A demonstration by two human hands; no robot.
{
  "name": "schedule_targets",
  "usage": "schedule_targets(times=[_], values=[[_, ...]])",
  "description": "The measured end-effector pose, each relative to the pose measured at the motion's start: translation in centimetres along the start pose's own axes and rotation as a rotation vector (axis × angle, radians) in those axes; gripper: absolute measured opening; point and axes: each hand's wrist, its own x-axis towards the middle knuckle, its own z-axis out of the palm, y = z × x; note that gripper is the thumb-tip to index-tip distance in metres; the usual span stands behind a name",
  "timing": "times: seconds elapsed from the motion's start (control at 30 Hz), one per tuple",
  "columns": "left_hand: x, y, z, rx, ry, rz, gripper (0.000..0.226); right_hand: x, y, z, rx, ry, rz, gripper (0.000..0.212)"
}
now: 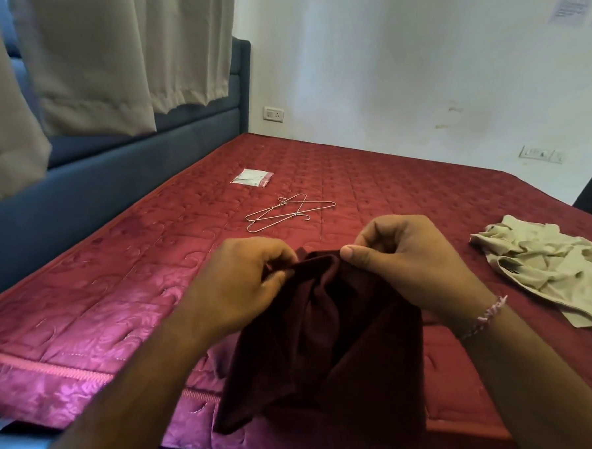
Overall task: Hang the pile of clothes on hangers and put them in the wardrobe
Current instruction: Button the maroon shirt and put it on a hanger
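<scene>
You are gripping dark maroon garment (324, 329) over near mattress (125, 267) edge: left hand (246, 282) pinching top hem, right hand (406, 263) pinching alongside, fingers curled. Wire hangers (287, 212) lying farther off; beige garment (544, 273) crumpled right.

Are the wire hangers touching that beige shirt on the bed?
Apart. The head view shows bare red mattress between the wire hangers and the beige shirt.

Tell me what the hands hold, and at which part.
Both the left hand and the right hand pinch the dark maroon garment at its top edge; the rest hangs down.
</scene>
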Motion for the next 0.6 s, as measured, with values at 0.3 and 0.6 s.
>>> schedule_targets(times=[0.3,0.6], values=[[-0.7,-4.7,-2.8,0.163,0.055,-0.265,0.032,0.1,1.2,-3.2,0.124,-0.198,0.167,0.019],[1.3,-0.3,-3.9,-0.177,0.676,-0.037,0.029,-0.4,-2.5,-4.4,0.587,-0.176,0.123,0.004]])
